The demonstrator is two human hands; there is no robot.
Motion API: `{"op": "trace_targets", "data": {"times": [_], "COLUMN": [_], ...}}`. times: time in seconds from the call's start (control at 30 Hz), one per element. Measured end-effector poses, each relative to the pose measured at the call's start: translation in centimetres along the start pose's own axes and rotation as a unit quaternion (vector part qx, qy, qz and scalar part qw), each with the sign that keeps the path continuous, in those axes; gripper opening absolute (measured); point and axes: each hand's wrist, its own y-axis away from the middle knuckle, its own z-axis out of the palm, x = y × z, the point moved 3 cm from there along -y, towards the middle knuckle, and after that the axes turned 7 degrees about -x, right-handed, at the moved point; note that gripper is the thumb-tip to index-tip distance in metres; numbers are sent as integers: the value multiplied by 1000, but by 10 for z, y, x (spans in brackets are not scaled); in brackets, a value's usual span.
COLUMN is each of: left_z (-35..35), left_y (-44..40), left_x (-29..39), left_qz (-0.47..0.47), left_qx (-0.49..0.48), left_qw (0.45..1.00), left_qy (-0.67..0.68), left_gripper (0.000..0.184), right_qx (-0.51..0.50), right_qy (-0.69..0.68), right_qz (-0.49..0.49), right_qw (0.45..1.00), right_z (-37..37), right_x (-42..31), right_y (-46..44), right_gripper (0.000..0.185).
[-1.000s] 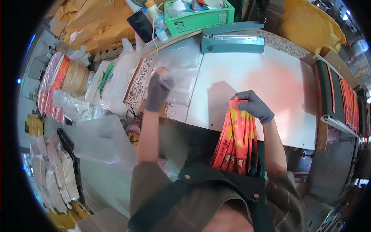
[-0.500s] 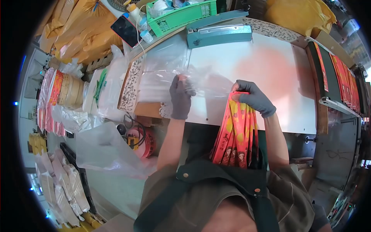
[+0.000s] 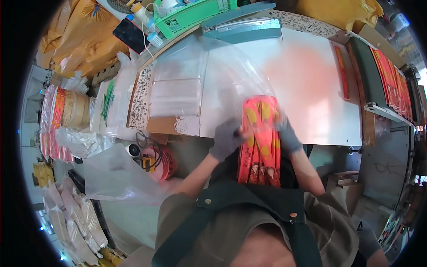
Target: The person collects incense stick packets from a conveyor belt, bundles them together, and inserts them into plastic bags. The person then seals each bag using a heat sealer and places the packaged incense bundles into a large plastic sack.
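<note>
A bundle of long red and yellow printed packets (image 3: 260,142) stands upright in front of my apron, its top end at the table edge. My left hand (image 3: 229,137), in a grey glove with bare fingertips, pinches the bundle's left side. On its right side my right hand (image 3: 287,133), gloved the same way, is closed and slightly blurred. A clear plastic bag (image 3: 242,66) spreads over the white table from the bundle's top end. How far it covers the packets is hard to tell.
A stack of clear bags (image 3: 175,95) lies left on the table (image 3: 311,120). Behind are a teal sealer (image 3: 244,30), green crate (image 3: 193,18) and phone (image 3: 130,35). A single red packet (image 3: 342,73) lies near the conveyor (image 3: 369,66), which carries more packets (image 3: 391,84).
The clear bag has moved right to the packets' top end. My hands have come lower, one on each side of the bundle. A single red packet has dropped from the conveyor onto the table.
</note>
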Motion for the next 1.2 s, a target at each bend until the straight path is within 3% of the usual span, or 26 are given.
{"op": "trace_targets", "data": {"times": [0.07,0.13,0.17,0.2,0.23,0.3,0.37,0.43,0.5,0.57,0.63,0.7,0.73,0.83,0.87,0.97,1.0,1.1,1.13,1.2], "left_z": [-4,18,27,34,35,19,-23,-67,-115,-149,-183,-206,-213,-208,-194,-179,-178,-171,-172,-174], "left_y": [34,84,103,114,114,94,46,4,-44,-88,-112,-124,-126,-128,-129,-129,-129,-121,-118,-114], "left_x": [8,-8,-13,-14,-13,-15,21,34,69,91,127,154,161,160,150,149,155,173,176,178], "left_qz": [53,39,21,5,-74,-211,-163,-73,-35,125,95,173,209,167,259,301,334,360,359,356], "left_qx": [-75,-126,-119,-109,-173,-273,-221,-204,-187,-93,-47,-20,-9,-53,-17,-20,12,17,14,9], "left_qw": [996,986,986,987,970,916,881,885,885,972,964,947,937,984,962,936,920,894,895,897], "left_qy": [5,106,113,120,156,204,386,412,425,178,245,269,280,-16,-82,-181,-204,-264,-264,-263], "left_gripper": [45,41,38,36,35,33,26,17,13,9,12,15,17,22,21,16,16,16,14,10], "right_qx": [-57,-76,-65,-83,-102,-134,-140,-132,-142,-104,-1,45,45,-29,-22,-4,-26,-57,-74,-159], "right_qy": [49,46,-80,-57,-33,111,218,292,571,663,649,597,573,526,521,505,513,541,555,577], "right_qz": [6,25,62,104,145,130,55,-8,-72,-152,-286,-349,-326,-174,-192,-239,-324,-366,-362,-243], "right_qw": [997,996,993,989,984,976,964,947,806,725,705,721,751,832,832,829,795,755,745,764], "right_z": [7,21,34,30,28,13,-5,-26,-48,-51,-30,-32,-34,-43,-42,-28,-18,14,18,12], "right_x": [6,24,8,14,12,-12,-57,-95,-119,-176,-261,-292,-298,-296,-298,-305,-304,-294,-283,-256], "right_y": [49,93,111,120,125,106,79,57,27,-2,-6,-11,-15,-30,-32,-37,-39,-43,-47,-59], "right_gripper": [74,69,63,63,62,59,53,46,38,27,20,20,13,14,17,27,39,46,48,45]}}
